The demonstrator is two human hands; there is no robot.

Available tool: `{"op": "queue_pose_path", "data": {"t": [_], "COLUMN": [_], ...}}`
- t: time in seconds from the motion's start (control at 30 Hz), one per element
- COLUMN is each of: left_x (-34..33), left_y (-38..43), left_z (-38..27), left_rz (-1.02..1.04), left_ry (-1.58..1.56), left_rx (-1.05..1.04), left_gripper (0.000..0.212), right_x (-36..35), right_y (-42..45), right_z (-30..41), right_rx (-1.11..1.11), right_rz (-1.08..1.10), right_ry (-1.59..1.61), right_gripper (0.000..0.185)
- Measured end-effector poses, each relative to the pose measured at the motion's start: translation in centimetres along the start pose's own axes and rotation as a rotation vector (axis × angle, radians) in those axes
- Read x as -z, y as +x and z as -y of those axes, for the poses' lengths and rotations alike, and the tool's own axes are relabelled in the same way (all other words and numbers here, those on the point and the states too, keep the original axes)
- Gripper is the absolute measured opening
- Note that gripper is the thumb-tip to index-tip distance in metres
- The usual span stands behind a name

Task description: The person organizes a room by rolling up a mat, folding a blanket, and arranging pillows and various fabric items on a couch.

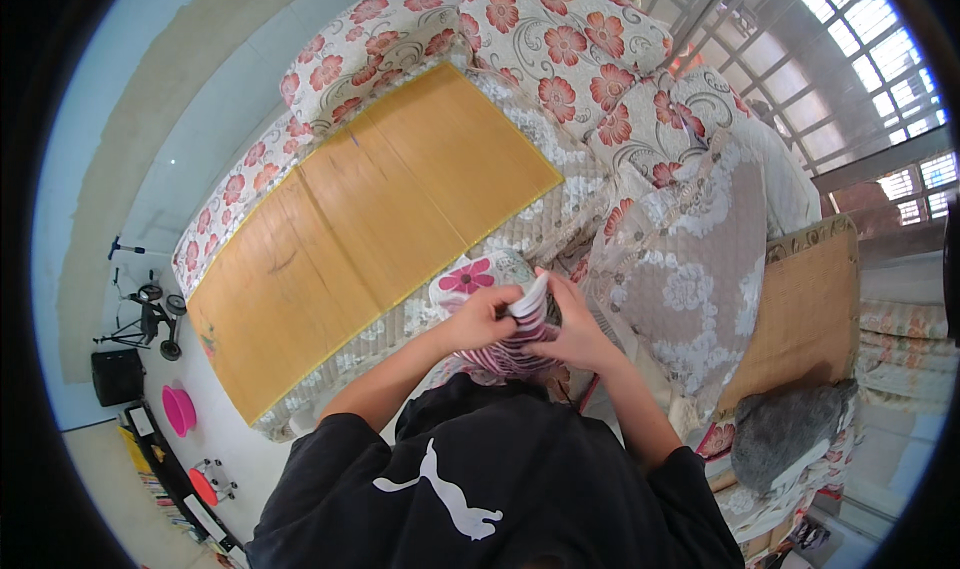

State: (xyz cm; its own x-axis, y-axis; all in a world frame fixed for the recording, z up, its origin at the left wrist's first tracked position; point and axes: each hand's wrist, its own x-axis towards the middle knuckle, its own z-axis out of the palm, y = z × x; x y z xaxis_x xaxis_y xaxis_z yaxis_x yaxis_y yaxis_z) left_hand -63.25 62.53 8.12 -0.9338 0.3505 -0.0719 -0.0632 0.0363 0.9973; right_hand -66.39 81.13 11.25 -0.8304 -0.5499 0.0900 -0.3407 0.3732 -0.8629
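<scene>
A striped cloth item point(517, 351), pink, white and dark, is bunched up close to my chest. Its white edge point(532, 299) rises between my two hands. My left hand point(484, 318) pinches that edge from the left with bent fingers. From the other side, my right hand point(576, 330) holds the same cloth, its fingers spread along the upper edge and the folds. Just beyond the left fingers lies a white fabric piece with a pink flower point(466, 276). The lower part of the striped cloth is partly hidden by my black shirt point(517, 464).
A yellow-brown mat point(375, 216) covers the quilted seat of a floral sofa point(562, 44). A beige quilted cover point(679, 269) drapes at the right, near a woven mat point(802, 306) and a grey furry cushion point(787, 430). Leftward on the floor stand a small tricycle point(154, 318) and a pink basin point(178, 411).
</scene>
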Motion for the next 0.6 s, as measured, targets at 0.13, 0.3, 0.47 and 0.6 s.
{"op": "queue_pose_path", "data": {"t": [0.13,0.3,0.47,0.6], "left_x": [3.5,8.6,15.0,19.3], "left_y": [0.6,0.8,0.5,5.5], "left_z": [-3.3,-2.2,10.9,8.9], "left_rz": [0.040,0.137,0.147,-0.151], "left_ry": [0.137,0.391,0.969,1.211], "left_rx": [-0.116,-0.084,0.200,0.481], "left_gripper": [0.031,0.045,0.019,0.017], "right_x": [-0.8,-0.2,1.6,3.8], "right_y": [4.1,6.5,8.9,12.3], "right_z": [2.5,3.0,4.3,-2.8], "right_rx": [-0.172,-0.211,-0.332,-0.447], "right_rz": [0.109,0.074,-0.077,-0.167], "right_ry": [0.113,0.403,0.731,0.503], "right_gripper": [0.048,0.031,0.024,0.024]}}
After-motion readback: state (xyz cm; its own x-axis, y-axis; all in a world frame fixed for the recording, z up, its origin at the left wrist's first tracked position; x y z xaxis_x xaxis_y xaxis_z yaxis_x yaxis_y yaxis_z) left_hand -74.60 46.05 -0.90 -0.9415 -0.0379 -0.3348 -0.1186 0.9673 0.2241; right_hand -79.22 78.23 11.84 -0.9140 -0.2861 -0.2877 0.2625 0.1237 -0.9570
